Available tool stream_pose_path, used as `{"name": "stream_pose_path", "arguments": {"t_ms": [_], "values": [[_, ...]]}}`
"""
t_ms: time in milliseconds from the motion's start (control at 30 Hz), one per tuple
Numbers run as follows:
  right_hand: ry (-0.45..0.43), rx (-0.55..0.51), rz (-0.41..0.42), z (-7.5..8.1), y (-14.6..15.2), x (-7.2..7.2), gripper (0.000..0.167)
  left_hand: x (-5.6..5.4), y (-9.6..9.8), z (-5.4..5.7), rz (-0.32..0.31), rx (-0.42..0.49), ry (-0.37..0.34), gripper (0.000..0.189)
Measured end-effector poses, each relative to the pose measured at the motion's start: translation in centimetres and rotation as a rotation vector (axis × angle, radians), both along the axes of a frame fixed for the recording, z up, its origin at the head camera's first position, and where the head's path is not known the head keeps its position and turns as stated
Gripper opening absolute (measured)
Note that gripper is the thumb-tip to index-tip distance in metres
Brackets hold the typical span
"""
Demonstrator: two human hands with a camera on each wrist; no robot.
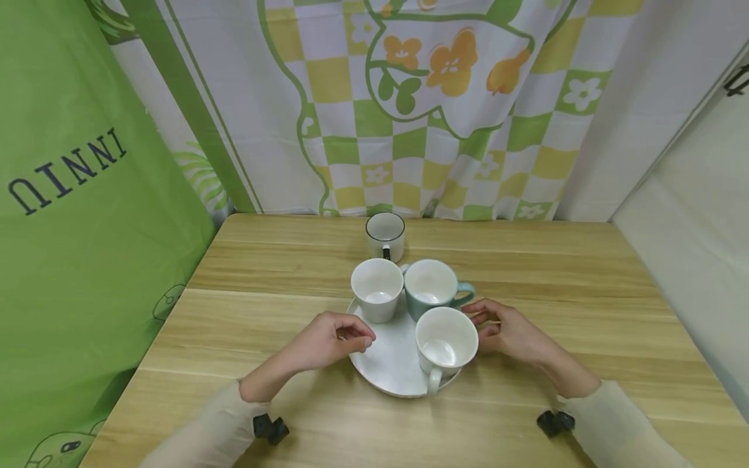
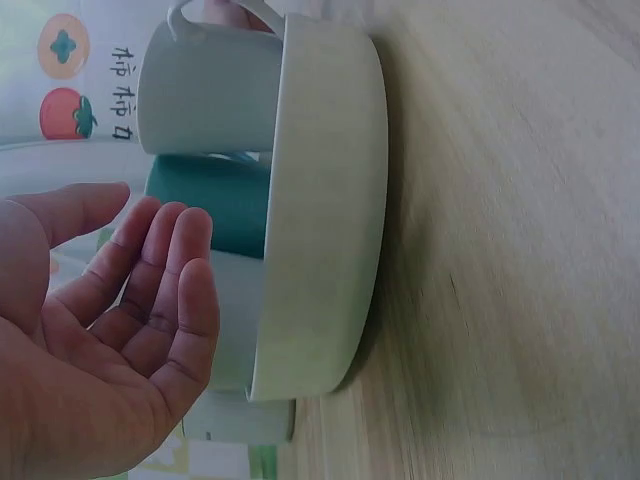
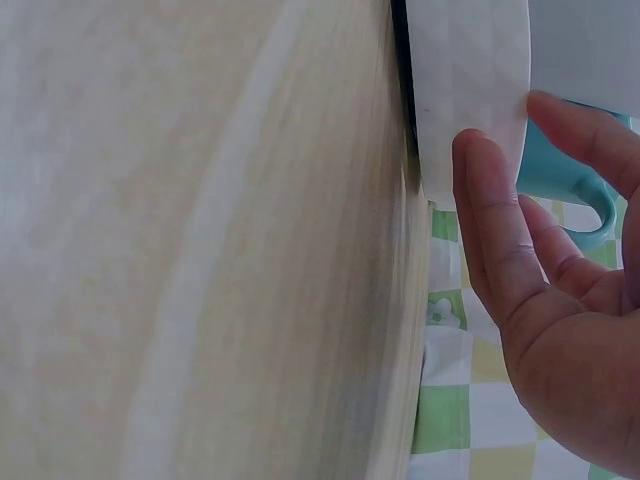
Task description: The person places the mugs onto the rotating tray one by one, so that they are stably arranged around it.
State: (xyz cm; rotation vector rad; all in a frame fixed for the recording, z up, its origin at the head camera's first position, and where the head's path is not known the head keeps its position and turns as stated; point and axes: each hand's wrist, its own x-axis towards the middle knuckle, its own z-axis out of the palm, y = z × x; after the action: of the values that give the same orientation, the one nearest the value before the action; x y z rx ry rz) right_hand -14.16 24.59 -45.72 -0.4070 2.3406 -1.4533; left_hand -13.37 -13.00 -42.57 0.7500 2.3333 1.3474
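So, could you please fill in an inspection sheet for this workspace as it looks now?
Surface: wooden table, light grain.
Job's things: round white tray carrying two white mugs and a teal mug.
Clutter: a fourth mug behind the tray, off it.
Hands: left hand and right hand at opposite tray edges, fingers relaxed, gripping nothing.
Cables: nothing seen.
Surroundings: checked floral curtain; green cloth on the left.

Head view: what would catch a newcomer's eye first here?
A round white tray mid-table carries three mugs: two white and one teal. The left hand and right hand flank its rim. A fourth mug stands alone behind, before a green-checked curtain.
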Motion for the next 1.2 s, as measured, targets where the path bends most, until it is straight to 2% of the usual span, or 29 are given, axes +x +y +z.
{"name": "stream_pose_path", "arguments": {"t_ms": [233, 433, 667, 1033, 1200], "values": [[-0.002, 0.0, 0.001, 0.0, 0.0, 0.0, 0.061, -0.8, -1.0, 0.0, 0.037, -0.018, -0.01, 0.017], [-0.008, 0.002, -0.003, 0.0, 0.1, 0.0, 0.061, -1.8, -1.7, -0.4, 0.099, -0.024, -0.013, 0.018], [-0.018, -0.01, 0.002, -0.3, 0.1, -0.1, 0.062, -2.7, -2.4, -0.9, 0.15, 0.01, -0.058, 0.021], [-0.003, 0.002, -0.002, -0.1, 0.1, 0.0, 0.061, -4.1, -3.6, -0.6, 0.208, 0.02, -0.022, 0.023], [0.007, 0.016, -0.006, -0.1, 0.0, 0.1, 0.059, -5.0, -3.8, -0.9, 0.245, 0.021, -0.036, 0.026]]}}
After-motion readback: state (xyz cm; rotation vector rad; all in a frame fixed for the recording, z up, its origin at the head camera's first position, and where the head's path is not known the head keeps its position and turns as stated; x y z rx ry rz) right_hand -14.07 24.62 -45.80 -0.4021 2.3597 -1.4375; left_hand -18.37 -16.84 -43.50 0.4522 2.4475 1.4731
